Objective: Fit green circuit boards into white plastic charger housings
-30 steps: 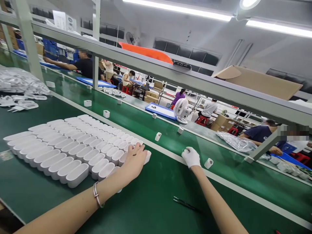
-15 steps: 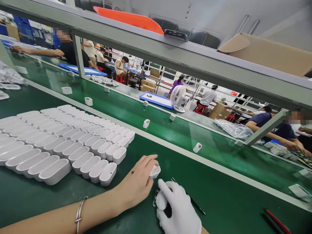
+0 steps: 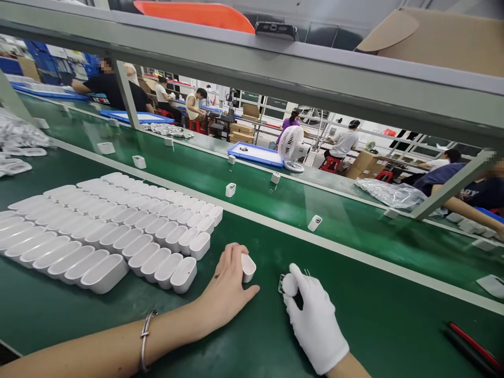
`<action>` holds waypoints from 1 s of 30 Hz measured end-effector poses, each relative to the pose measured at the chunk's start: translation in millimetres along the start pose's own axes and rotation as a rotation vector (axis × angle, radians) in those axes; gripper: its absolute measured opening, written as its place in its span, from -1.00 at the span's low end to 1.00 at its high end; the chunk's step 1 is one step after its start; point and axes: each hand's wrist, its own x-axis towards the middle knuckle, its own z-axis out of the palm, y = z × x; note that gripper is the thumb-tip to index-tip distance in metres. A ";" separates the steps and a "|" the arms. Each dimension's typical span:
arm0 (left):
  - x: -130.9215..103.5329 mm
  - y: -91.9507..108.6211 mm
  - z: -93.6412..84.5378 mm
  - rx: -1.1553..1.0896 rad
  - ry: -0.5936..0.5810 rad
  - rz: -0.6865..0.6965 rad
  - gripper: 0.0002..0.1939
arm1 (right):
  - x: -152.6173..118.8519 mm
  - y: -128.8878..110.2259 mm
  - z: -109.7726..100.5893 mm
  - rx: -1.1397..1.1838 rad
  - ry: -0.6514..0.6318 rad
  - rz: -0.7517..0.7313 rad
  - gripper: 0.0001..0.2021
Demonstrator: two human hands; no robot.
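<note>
Left hand bare, fingers curled round one white cup, empty inside, on the green worktop. Rows of empty cups just left of it. Right hand gloved, pinching a small round white piece, close beside the left.

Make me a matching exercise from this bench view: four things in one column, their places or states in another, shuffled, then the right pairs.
Things:
1. left hand
2. right hand
3. desk fan
4. red pen

Places or states:
A. bare, on a white shell
B. gloved, on a small dark-and-white part
C. near edge, far right
D. beyond the belt, beside the blue tray

Pairs: 1-A, 2-B, 3-D, 4-C
</note>
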 end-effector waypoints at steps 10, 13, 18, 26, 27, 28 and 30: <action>6.5 -6.9 8.9 -0.223 -0.236 0.380 -0.26 | -3.7 -21.5 -12.2 0.519 0.263 -0.235 -0.71; 3.9 -7.5 9.6 -0.238 -0.265 0.432 -0.15 | 0.8 -26.5 -15.3 0.462 0.245 -0.313 -0.74; 7.4 -9.7 10.4 -0.232 -0.269 0.432 -0.12 | 4.4 -26.7 -17.3 0.468 0.232 -0.419 -0.61; 6.9 -8.4 8.8 -0.206 -0.280 0.447 -0.15 | -0.3 -26.9 -15.4 0.457 0.222 -0.432 -0.64; 6.3 -7.8 8.1 -0.213 -0.290 0.436 -0.14 | -0.3 -27.3 -15.2 0.467 0.194 -0.423 -0.65; 5.9 -7.3 7.5 -0.218 -0.299 0.423 -0.14 | -0.3 -27.5 -14.9 0.478 0.170 -0.412 -0.65; 5.7 -6.7 6.8 -0.228 -0.307 0.397 -0.15 | -0.5 -27.1 -14.0 0.484 0.157 -0.398 -0.63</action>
